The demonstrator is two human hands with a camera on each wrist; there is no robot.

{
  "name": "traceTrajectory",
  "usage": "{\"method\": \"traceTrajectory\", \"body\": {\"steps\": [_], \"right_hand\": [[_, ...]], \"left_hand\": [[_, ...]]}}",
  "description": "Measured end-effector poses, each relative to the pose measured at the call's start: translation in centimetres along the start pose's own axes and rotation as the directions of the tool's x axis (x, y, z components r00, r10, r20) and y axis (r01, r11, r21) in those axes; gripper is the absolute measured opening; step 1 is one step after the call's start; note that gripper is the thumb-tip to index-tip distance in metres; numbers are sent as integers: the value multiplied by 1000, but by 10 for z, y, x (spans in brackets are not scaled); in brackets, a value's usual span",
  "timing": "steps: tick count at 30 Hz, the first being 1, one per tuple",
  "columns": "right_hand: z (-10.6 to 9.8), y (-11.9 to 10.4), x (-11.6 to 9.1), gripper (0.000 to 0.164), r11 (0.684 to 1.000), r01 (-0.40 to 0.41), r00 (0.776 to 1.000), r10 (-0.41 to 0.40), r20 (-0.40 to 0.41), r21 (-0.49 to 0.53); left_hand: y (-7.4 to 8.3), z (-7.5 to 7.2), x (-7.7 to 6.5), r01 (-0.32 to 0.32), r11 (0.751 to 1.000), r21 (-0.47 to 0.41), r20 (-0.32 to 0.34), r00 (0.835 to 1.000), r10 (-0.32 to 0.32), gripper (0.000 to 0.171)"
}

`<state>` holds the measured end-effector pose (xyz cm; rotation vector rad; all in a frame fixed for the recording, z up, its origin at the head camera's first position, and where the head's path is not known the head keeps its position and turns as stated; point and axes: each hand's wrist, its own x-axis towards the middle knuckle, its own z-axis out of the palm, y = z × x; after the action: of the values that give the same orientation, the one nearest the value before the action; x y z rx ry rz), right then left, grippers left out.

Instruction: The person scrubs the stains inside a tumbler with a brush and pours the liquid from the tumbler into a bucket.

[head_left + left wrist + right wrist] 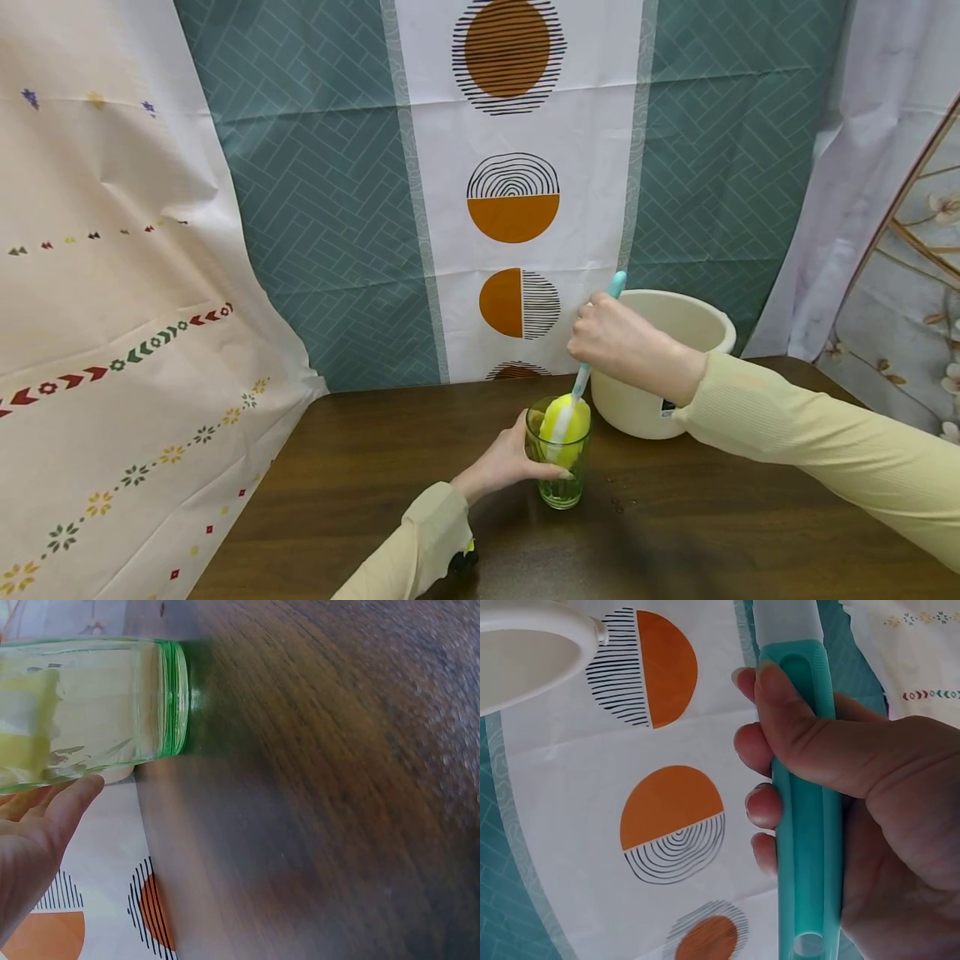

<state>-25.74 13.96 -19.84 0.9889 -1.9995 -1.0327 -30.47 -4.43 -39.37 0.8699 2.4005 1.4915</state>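
A green-tinted drinking glass (561,493) stands upright on the wooden table, its thick base also showing in the left wrist view. My left hand (508,460) grips it from the left side, thumb across the front and fingers around the back. Inside the glass sits the yellow sponge head (577,423) of a bottle brush, with a white strip along it. Above it, my right hand (618,340) holds the brush's turquoise handle (804,825). In the right wrist view the fingers wrap round this handle and the thumb lies along its front.
A cream-coloured bucket (633,412) stands behind and right of the glass, partly hidden by the right forearm. A few small drops (618,504) lie on the table (360,467) right of the glass. Patterned cloths (315,208) hang along the back and sides.
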Motion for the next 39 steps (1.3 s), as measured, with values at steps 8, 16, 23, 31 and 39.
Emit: {"method": "traceTrajectory", "body": {"steps": [8, 16, 23, 31, 39], "right_hand": [[-7, -1, -2, 30, 1000, 23, 1000, -23, -18, -1], [-8, -2, -2, 34, 999, 38, 999, -38, -26, 3], [-8, -1, 0, 31, 999, 39, 998, -39, -40, 16], [-7, 2, 1, 26, 999, 13, 1000, -12, -29, 41], [-4, 4, -1, 26, 999, -14, 999, 15, -29, 34]], "left_hand": [[7, -1, -3, 10, 1000, 4, 3, 1000, -10, 72], [1, -1, -1, -2, 1000, -6, 12, 1000, 2, 69], [2, 0, -1, -12, 1000, -13, 9, 1000, 13, 69], [3, -1, -2, -18, 1000, -12, 0, 1000, 18, 72], [1, 0, 0, -16, 1000, -14, 4, 1000, 16, 74]]}}
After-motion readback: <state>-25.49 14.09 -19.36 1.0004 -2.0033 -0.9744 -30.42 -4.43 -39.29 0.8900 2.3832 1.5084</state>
